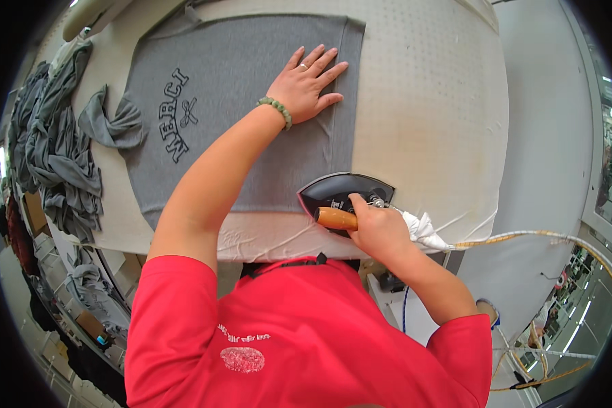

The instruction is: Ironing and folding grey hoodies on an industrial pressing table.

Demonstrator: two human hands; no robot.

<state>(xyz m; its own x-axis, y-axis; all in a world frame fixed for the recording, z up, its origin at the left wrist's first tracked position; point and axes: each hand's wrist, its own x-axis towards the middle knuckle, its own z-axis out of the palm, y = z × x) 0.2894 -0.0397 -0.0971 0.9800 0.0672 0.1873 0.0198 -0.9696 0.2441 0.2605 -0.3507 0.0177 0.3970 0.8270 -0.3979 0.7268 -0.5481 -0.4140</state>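
Note:
A grey sweatshirt (231, 75) with dark lettering and a small bow print lies spread flat on the pale padded ironing table (428, 109). My left hand (306, 85) rests on it near its hem at the right, palm down with the fingers spread. In my right hand (381, 228) is the orange handle of a black steam iron (343, 190). The iron sits at the sweatshirt's near right corner, partly over the hem and partly on the table cover. My right fingers wrap the handle, and the iron's soleplate is hidden.
Crumpled grey garments (54, 149) are heaped along the table's left edge. A hose (523, 234), wrapped in white cloth near the iron, runs off to the right. Cords hang at the lower right. More clothes lie on a rack at the lower left.

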